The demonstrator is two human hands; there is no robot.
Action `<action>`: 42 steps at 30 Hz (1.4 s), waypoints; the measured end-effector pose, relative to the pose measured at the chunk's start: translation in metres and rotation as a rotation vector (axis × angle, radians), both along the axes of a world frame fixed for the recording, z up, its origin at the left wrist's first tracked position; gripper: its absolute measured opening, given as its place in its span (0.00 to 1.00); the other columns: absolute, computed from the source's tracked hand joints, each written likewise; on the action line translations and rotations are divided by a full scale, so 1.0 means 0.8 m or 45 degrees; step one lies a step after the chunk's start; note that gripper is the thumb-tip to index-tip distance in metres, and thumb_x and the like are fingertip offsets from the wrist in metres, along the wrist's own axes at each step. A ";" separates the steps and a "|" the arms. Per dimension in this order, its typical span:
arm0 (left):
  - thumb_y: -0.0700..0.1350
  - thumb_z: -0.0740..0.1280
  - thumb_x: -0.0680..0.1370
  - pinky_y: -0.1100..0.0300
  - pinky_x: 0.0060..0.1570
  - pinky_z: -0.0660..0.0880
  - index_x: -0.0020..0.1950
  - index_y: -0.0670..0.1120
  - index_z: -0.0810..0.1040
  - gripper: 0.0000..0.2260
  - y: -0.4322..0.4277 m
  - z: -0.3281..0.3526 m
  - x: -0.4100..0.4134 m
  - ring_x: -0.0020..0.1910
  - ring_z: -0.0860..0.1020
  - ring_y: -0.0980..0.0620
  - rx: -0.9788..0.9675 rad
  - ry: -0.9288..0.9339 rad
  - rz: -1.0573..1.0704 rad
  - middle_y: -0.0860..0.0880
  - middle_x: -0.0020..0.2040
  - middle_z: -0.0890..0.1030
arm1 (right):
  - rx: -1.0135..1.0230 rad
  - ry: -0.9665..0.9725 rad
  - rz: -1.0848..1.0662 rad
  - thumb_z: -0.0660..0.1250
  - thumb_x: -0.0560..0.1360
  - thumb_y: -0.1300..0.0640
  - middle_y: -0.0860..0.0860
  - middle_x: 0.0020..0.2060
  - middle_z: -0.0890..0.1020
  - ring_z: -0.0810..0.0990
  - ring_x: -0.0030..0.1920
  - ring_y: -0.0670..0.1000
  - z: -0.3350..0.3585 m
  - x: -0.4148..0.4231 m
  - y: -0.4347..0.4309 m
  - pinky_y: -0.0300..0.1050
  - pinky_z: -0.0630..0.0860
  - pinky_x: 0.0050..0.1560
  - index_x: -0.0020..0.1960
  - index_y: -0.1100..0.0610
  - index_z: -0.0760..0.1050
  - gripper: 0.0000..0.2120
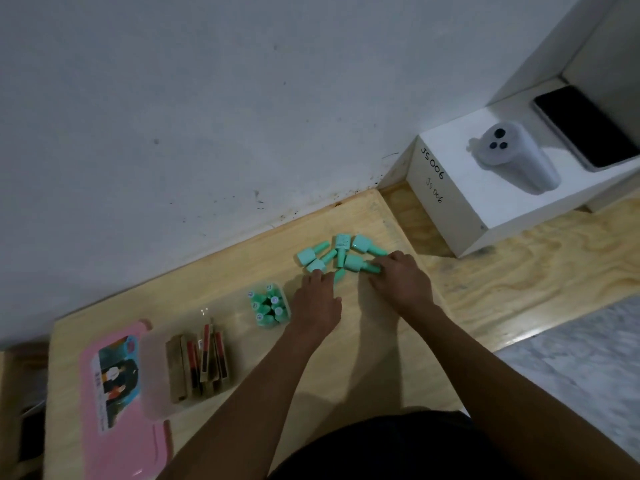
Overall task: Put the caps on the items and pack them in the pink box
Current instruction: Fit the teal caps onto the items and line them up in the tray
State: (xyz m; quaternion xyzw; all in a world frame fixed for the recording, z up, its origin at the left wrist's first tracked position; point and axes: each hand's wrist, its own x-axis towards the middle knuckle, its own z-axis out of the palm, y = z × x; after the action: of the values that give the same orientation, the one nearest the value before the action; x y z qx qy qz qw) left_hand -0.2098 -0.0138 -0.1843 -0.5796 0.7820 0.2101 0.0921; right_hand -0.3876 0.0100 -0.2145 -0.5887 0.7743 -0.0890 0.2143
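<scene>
Nearest we see the pink lid (pixel 117 410) flat on the table (pixel 239 265), with the pink box (pixel 156 379) beside it holding brown sticks (pixel 197 368). Further out, left hand (pixel 317 303) fingers touch the mint pile (pixel 332 252), grip unclear. Right hand (pixel 401 282) fingers curl round one mint bottle (pixel 356 264).

Only legible marking: "JS 006", handwritten 2 times, one under the other, on the side of the white box (pixel 433 188) to my right. The sticker (pixel 116 379) on the pink lid (pixel 121 445) carries print too blurred to read. Round labels on the upright mint bottles (pixel 268 306) are too small to read.
</scene>
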 end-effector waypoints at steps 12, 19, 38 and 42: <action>0.42 0.63 0.76 0.54 0.45 0.73 0.61 0.40 0.77 0.15 -0.018 -0.005 -0.012 0.52 0.78 0.42 0.132 0.369 0.314 0.40 0.54 0.80 | -0.053 -0.703 -0.350 0.64 0.79 0.48 0.52 0.54 0.83 0.79 0.50 0.47 -0.001 -0.015 -0.003 0.40 0.76 0.48 0.61 0.55 0.79 0.16; 0.38 0.55 0.79 0.56 0.31 0.74 0.56 0.39 0.75 0.12 -0.017 0.051 -0.013 0.30 0.74 0.47 0.881 1.402 1.206 0.41 0.35 0.77 | -0.050 -1.031 -0.502 0.61 0.80 0.45 0.47 0.37 0.82 0.78 0.37 0.43 0.038 -0.012 0.006 0.39 0.73 0.36 0.47 0.54 0.81 0.16; 0.49 0.65 0.78 0.74 0.36 0.65 0.56 0.45 0.80 0.11 0.049 0.097 0.106 0.43 0.73 0.56 -0.162 0.785 0.604 0.50 0.48 0.73 | -0.051 -0.927 -0.145 0.60 0.80 0.45 0.47 0.34 0.79 0.75 0.36 0.45 0.082 0.072 0.057 0.41 0.71 0.38 0.43 0.56 0.79 0.17; 0.47 0.65 0.78 0.67 0.41 0.69 0.53 0.43 0.81 0.10 0.063 0.093 0.150 0.43 0.75 0.53 -0.243 0.796 0.644 0.48 0.48 0.78 | -0.083 -0.789 0.054 0.61 0.80 0.46 0.47 0.34 0.80 0.76 0.35 0.43 0.081 0.109 0.057 0.36 0.70 0.35 0.43 0.54 0.79 0.15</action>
State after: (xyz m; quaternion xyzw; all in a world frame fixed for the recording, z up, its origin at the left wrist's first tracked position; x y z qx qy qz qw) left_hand -0.0896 0.0369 -0.1101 -0.6678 0.6210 0.3188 -0.2586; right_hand -0.3008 0.0558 -0.1495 -0.5562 0.6564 -0.2847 0.4229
